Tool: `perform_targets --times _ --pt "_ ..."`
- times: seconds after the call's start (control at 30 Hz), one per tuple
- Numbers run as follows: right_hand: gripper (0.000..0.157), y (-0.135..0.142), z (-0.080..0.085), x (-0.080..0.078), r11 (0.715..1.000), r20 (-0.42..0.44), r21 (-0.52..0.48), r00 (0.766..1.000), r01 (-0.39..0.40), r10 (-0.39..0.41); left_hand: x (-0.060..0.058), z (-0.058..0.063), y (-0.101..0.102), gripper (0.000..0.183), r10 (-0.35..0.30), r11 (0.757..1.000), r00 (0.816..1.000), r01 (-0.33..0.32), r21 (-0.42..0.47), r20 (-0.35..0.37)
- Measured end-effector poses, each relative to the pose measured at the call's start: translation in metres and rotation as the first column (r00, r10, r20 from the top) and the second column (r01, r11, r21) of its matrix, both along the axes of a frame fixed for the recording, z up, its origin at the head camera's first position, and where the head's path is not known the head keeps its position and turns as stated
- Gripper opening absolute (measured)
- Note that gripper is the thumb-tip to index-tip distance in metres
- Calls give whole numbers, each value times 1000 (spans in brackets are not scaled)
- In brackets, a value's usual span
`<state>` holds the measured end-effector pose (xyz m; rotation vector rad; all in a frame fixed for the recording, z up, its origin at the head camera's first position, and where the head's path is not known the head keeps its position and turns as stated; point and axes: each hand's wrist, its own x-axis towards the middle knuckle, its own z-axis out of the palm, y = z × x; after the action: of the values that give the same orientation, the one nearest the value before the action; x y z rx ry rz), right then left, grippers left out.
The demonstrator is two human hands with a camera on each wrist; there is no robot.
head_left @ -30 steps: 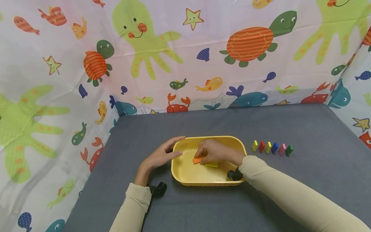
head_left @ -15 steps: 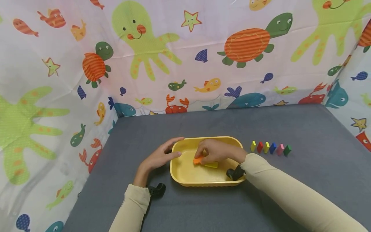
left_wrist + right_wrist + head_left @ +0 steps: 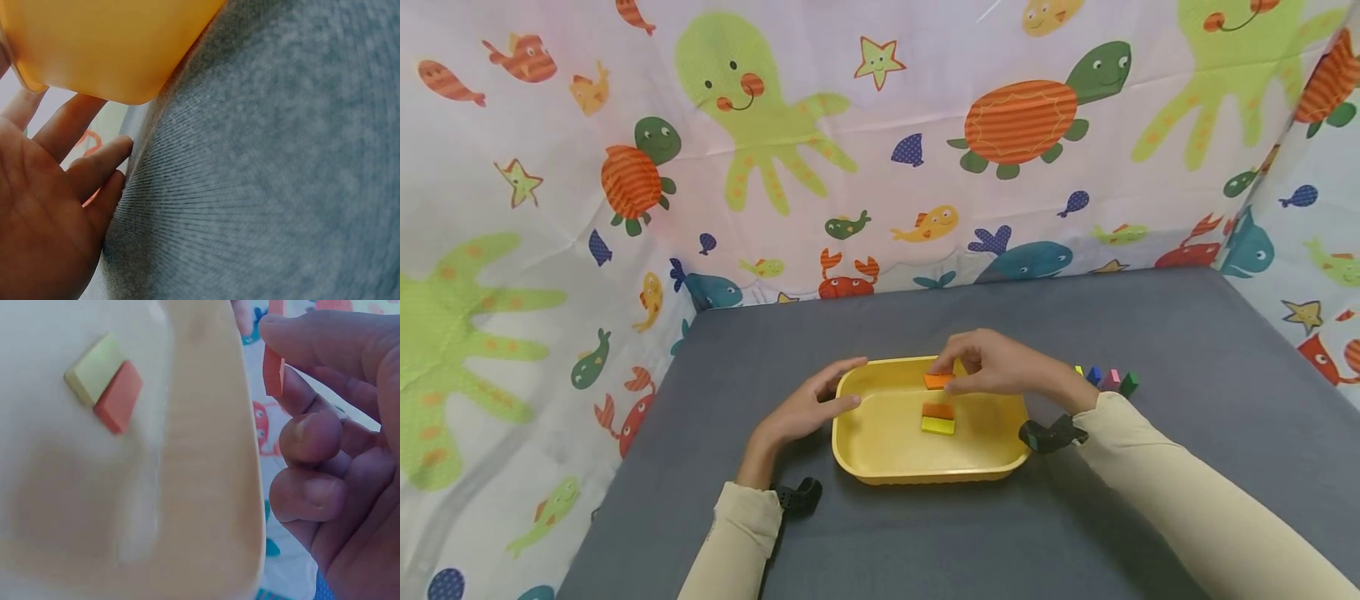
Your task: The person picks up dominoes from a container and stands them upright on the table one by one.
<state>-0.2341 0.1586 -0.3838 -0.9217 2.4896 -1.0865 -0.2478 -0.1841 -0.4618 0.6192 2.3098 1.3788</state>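
My right hand [image 3: 1000,362] pinches an orange block [image 3: 938,382] between thumb and fingers, raised by the tray's far side. In the right wrist view that orange block [image 3: 273,372] stands off the tray's edge. Inside the yellow tray [image 3: 880,454], another orange block [image 3: 937,411] lies against a yellow block [image 3: 937,426]. At the tray's left end is my left hand [image 3: 805,404], thumb over the rim and the other fingers outside. In the left wrist view the fingers [image 3: 97,165] of this hand extend fairly straight, near the tray's outer wall [image 3: 106,56].
Right of the tray, small blocks stand in a row on the grey cloth; blue [image 3: 1094,376], pink [image 3: 1110,380] and green [image 3: 1130,383] show, the rest partly hidden behind my right arm. A cloth with sea animals [image 3: 880,150] hangs behind and at the sides.
My right hand has lifted an orange block and moved up and to the right, uncovering the orange and yellow blocks left in the tray. The left hand stays at the tray; the head view shifts slightly.
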Motion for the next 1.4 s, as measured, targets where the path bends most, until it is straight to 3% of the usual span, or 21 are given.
perform_targets --times 0.3,0.53,0.67,0.83,0.97,1.1,1.23,1.4 --pt "27 51 -4 18 990 -18 -80 993 113 -115 1 0 1 59 -8 1000 1000 8 8 -12" --pt "27 96 -11 40 957 -11 -151 968 247 -252 2 -2 1 58 15 1000 1000 -15 6 2" --pt "27 123 -16 53 910 -6 -177 925 374 -381 3 -3 2 58 11 1000 1000 -11 3 4" --pt "29 160 -28 68 809 1 -219 830 545 -558 2 -4 2 57 5 1000 1000 -5 13 6" --pt "27 191 -43 77 740 31 -264 772 618 -634 2 -3 2 57 3 1000 1000 -4 17 9" --pt "27 216 -62 82 700 24 -262 729 665 -684 2 -3 2 57 9 1000 1000 -9 9 9" --pt "25 230 -78 85 696 25 -205 715 688 -699 2 -3 2 58 4 1000 1000 -4 11 7" --pt "27 234 -89 84 722 66 -147 734 677 -676 3 -2 2 58 19 1000 1000 -19 4 13"
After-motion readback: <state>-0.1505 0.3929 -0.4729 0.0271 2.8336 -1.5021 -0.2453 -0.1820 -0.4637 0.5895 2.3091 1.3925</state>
